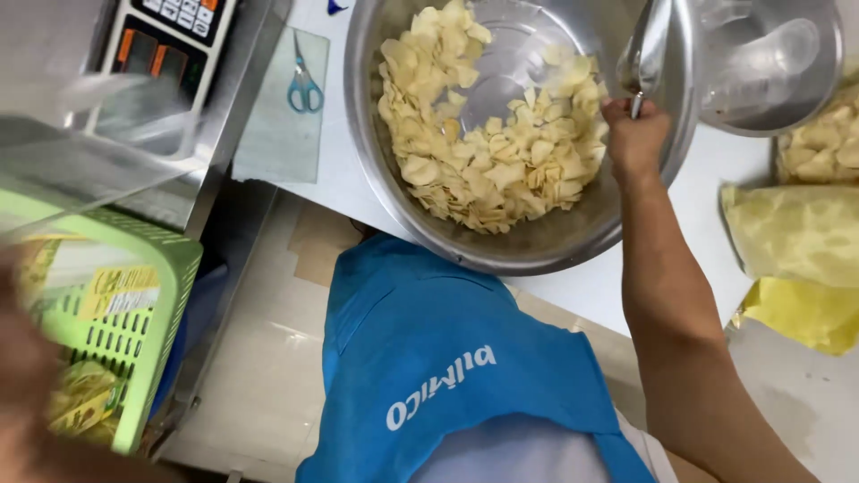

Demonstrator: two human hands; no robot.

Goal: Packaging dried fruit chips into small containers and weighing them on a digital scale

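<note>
My right hand [633,134] is clenched on a metal scoop [646,45] at the right rim of the steel bowl [573,237] of chips [488,134]; scooping is underway, so dipping comes next. My left hand [27,376], blurred near the green basket [134,358], has a grip I cannot tell.

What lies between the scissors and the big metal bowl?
Nothing: in the head view, only bare white table separates the scissors from the bowl.
</note>
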